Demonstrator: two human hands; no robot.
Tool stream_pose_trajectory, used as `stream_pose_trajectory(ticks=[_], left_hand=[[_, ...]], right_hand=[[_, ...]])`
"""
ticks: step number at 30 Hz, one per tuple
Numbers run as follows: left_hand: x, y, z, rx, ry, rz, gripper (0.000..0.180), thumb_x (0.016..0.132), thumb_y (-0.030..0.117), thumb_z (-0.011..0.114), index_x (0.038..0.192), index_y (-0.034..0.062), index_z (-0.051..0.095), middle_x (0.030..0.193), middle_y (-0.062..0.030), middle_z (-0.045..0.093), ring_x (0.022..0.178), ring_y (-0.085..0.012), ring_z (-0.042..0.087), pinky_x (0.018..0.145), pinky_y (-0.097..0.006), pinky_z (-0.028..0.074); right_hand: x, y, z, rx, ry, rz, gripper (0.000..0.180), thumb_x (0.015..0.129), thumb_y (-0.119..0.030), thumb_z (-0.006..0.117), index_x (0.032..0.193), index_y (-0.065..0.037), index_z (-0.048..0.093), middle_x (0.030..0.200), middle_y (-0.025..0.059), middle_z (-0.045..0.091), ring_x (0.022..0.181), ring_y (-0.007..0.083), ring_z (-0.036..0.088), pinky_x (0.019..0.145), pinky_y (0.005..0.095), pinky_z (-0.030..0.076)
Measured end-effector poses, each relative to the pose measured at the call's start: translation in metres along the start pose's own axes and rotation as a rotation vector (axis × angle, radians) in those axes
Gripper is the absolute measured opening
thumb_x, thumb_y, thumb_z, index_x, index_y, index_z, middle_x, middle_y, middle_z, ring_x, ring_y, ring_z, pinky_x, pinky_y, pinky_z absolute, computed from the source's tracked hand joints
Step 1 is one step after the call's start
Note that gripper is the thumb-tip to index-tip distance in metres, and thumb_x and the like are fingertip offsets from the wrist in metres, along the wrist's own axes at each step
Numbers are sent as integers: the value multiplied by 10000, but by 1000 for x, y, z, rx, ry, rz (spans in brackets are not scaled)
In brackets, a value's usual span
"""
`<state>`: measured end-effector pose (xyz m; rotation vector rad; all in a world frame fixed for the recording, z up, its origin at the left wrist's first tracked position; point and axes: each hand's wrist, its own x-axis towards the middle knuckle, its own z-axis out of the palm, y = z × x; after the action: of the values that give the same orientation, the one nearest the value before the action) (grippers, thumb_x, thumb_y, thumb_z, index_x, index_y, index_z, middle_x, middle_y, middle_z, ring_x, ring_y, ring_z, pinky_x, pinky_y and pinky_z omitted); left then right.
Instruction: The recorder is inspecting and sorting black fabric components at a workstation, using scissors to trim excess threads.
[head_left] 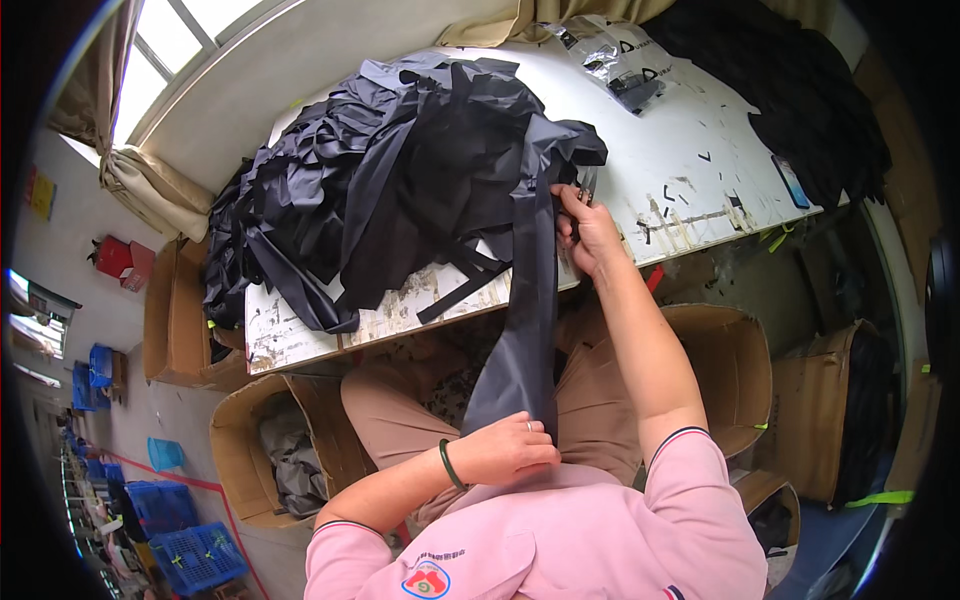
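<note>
A long black fabric strip (530,300) runs from the table edge down to my lap, widening toward its lower end. My left hand (515,448), with a green bangle on the wrist, is closed on that lower end near my waist. At the table edge my right hand (592,232) grips what look like small scissors (589,180); the bright blades point away from me, beside the strip's upper part. The handles are mostly hidden by the fingers. To the left, a big heap of black fabric pieces (400,180) covers much of the white table (640,130).
Black fabric (790,90) is piled at the far right, near a phone (789,182). A clear plastic bag (615,65) lies at the back. Cardboard boxes (240,430) stand below the table on both sides. Blue crates (195,560) sit on the floor at left.
</note>
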<state>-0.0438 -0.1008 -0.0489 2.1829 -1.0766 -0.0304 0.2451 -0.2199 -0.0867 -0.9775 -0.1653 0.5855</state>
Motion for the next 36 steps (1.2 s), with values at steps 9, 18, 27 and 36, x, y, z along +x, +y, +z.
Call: stream_pose_trajectory(ticks=[9,18,27,36], left_hand=[[-22,-70,-39,-1050,847,-585,520,940,386,545,1289,11,464,1151,-49,553,1039,-138,495,888,-279,391],[-8,-35,-85,-123,989,-515,248,872,65,657,1108,4,612,1039,-63,645,935,-176,601,858,-283,465],[-15,-35,-63,-999,968,-604,378,907,159,619,1242,8,532,1192,-81,599,1087,-200,573,962,-313,424],[-38,-34,-11,-1332,728,-695,261,935,136,566,1160,8,592,1083,-27,643,960,-85,584,887,-252,448]], right_hand=[[-115,70,39,470,-17,255,173,917,-88,545,1072,-35,599,908,40,655,817,154,638,746,297,536],[-132,36,55,-84,-197,-71,323,951,-314,565,1092,-29,624,710,-45,528,531,29,406,491,169,317],[-154,15,87,-95,-184,91,176,855,-98,688,996,-1,648,864,-10,648,748,56,573,708,199,467],[-156,5,63,-235,-156,93,136,909,-120,628,950,2,669,838,-29,643,760,29,548,690,200,454]])
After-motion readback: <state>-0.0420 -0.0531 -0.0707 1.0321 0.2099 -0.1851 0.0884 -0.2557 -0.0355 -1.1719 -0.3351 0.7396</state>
